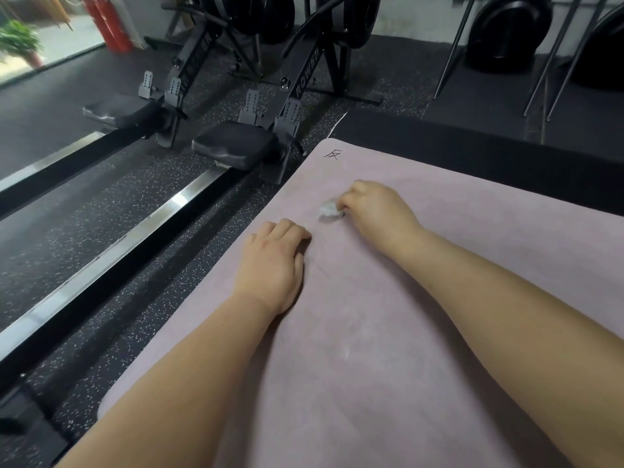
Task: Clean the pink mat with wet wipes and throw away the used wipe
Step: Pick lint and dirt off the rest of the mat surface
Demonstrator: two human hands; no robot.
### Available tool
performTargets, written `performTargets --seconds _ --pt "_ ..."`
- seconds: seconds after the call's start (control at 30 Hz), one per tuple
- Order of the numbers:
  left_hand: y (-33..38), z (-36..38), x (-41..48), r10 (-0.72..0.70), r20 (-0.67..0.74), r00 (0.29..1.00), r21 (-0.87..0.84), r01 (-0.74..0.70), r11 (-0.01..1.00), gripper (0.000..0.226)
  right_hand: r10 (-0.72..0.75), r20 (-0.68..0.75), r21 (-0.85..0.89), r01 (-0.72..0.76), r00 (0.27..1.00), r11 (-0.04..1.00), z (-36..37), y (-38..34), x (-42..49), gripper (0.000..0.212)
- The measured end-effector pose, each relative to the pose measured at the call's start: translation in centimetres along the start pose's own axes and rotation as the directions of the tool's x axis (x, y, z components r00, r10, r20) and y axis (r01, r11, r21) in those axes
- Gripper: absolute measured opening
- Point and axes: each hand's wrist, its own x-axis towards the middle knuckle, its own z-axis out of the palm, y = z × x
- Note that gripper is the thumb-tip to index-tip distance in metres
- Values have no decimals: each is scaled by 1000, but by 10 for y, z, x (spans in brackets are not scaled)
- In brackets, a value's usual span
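Right hand (378, 211) pinched the balled wipe (330, 209), left hand (273, 261) rested empty on the pink mat (388, 383); best bet was pinning the mat and overlapping strokes.

Motion-blurred wipe (329, 209), part tucked under right hand (378, 211) fingers, shape unclear. Fingertips of left hand (273, 258) fold under, out of sight. Bottom and right edges crop pink mat (388, 349); bottom edge crops both forearms. Top-left: plant (18, 38) and fire extinguishers (108, 21) blurred, cropped. Both rower rails (101, 258) run off left edge.
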Motion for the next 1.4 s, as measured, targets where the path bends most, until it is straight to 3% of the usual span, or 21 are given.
performTargets --seconds 0.1,0.17,0.23,0.3,0.4,0.47,0.53,0.63,0.7,0.83,0.93,1.03,1.13,1.2,1.27,1.4 --pt "1 -1 3 11 5 1000 9 -11 1000 47 201 -10 -134 -201 979 970 -6 29 15 26" --pt "4 -4 12 2 -4 1000 14 -2 1000 47 387 -53 -117 -391 921 913 -9 43 21 24" --pt "11 -3 24 -16 -26 1000 65 18 998 44 480 -83 -63 -485 873 872 -5 41 25 29" --pt "19 2 35 -44 -55 998 82 48 995 39 421 -43 -24 -422 906 906 0 21 27 31" --pt "23 16 35 -37 -94 995 46 41 998 35 166 25 78 -168 986 983 4 -11 20 23" --pt "20 20 34 -23 -115 993 16 25 1000 35 20 34 79 -23 999 997 4 -14 14 20" --pt "19 21 33 -15 -119 993 12 17 1000 33 -12 29 17 12 1000 1000 5 0 19 20" --pt "19 21 33 8 -99 995 -2 -8 1000 33 174 -17 -147 -174 985 974 3 46 37 20" --pt "18 23 33 2 -102 995 -19 -4 1000 31 344 -89 -232 -356 935 905 -2 83 44 24" --pt "17 26 33 -5 -114 993 -21 2 1000 27 586 -84 -166 -592 806 789 -10 120 55 29" --pt "17 27 34 -8 -110 994 -13 7 1000 27 555 -29 -65 -555 832 829 -6 88 68 28" --pt "17 27 33 -12 -107 994 -10 11 1000 28 317 28 9 -317 948 948 6 33 69 25" --pt "18 25 32 -16 -95 995 -8 16 1000 28 155 59 -36 -153 986 988 9 13 62 24" --pt "17 25 31 -20 -94 995 -9 20 1000 27 203 14 -129 -200 979 971 4 31 57 24" --pt "17 26 31 -25 -100 995 -6 24 1000 27 344 -73 -200 -352 936 915 -1 66 46 25" --pt "17 27 32 -26 -107 994 -7 25 1000 28 618 -165 -190 -639 769 745 -12 125 20 26"
